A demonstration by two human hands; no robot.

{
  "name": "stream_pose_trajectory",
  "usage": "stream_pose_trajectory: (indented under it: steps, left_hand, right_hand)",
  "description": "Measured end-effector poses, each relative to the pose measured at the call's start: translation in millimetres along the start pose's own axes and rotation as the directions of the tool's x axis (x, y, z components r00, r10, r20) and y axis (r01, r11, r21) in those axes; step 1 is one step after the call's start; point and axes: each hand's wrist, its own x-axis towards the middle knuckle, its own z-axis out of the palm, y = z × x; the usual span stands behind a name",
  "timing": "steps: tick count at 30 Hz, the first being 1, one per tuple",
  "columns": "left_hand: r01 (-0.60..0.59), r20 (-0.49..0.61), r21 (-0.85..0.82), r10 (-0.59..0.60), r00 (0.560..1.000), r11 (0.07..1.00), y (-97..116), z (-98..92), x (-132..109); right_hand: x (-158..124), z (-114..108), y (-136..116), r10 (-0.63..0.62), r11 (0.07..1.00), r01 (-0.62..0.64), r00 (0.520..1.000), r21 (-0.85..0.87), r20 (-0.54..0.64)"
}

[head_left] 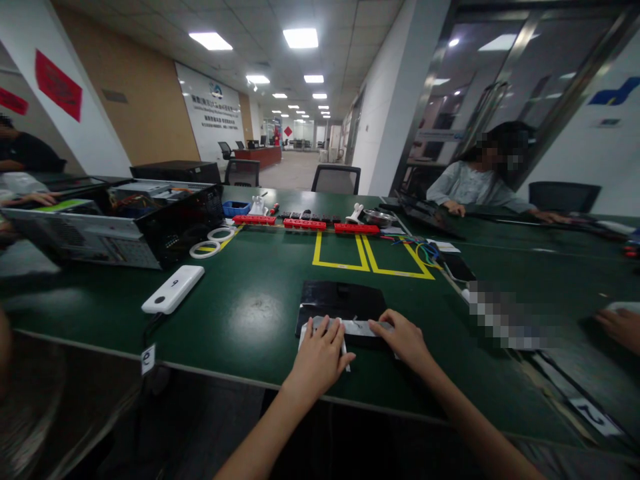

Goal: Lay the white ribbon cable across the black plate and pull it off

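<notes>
Had the black panel [343, 301] on the green desk [230, 347], with an open computer case [95, 237] far to its left and a white corded device [173, 289] less far. Laid the left hand [320, 353], with fingers outstretched, across a pale strip [359, 327] along the panel's near edge; pinched the strip between the right hand's [404, 335] fingers. Showed another person's hand [621, 327] well right of the panel.

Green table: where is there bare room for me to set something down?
Between the white box and the black panel lies a broad bare patch of table; the yellow tape frames beyond the panel look free too. Crowded: along the red bars, around the computer case, and where the left hand and right hand touch the pale strip.
</notes>
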Motion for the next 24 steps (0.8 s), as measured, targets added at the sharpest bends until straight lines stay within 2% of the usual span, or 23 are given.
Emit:
stream_pose_trajectory:
  steps: [6, 13, 24]
  left_hand:
    - [0.01, 0.012, 0.044, -0.011, 1.0, 0.999, 4.3, -1.1, -3.5]
    - [-0.024, 0.036, 0.042, 0.022, 0.999, 0.999, 0.7, -0.7, -4.0]
    - [-0.095, 0.091, -0.042, 0.099, 0.991, 0.995, -3.3, -20.7, 1.4]
  right_hand:
    - [1.1, -8.7, 11.5, 0.022, 0.999, -0.025, 0.997, 0.039, 0.069]
    - [-3.8, -14.8, 20.4, 0.0, 0.998, -0.006, 0.997, 0.067, 0.083]
    - [-8.5, -21.5, 18.1, 0.007, 0.999, -0.012, 0.996, 0.053, 0.089]
